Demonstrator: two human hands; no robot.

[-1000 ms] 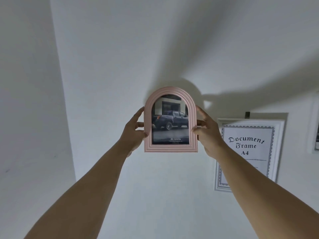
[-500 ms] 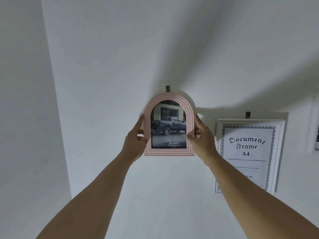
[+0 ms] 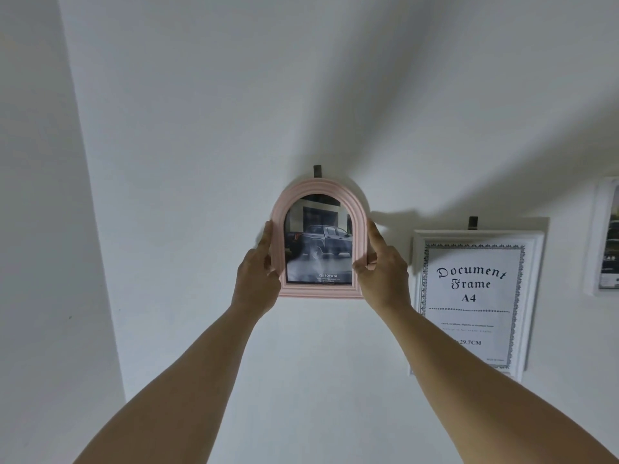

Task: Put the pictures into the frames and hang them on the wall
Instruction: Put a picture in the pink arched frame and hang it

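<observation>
Head view looks up at the white wall (image 3: 335,95), plain and smooth, which meets a side wall (image 3: 40,229) in a corner well to the left of the dark hook (image 3: 317,171). To the right of that hook and lower hangs a white document frame (image 3: 475,236) on a clip of its own, and farther right a third frame (image 3: 599,236) is cut by the edge. The pink arched frame (image 3: 321,291), with the truck picture (image 3: 318,249) already inside it, has come down the wall: a second ago it covered the hook, and now its arch sits directly under the hook, touching or nearly so. I judge the hanger on its back is being settled onto the hook; whether it has caught is hidden. The left hand (image 3: 258,283) and right hand (image 3: 382,279) each grip a side of the frame below the hook, thumbs on the front, so it is not yet released
</observation>
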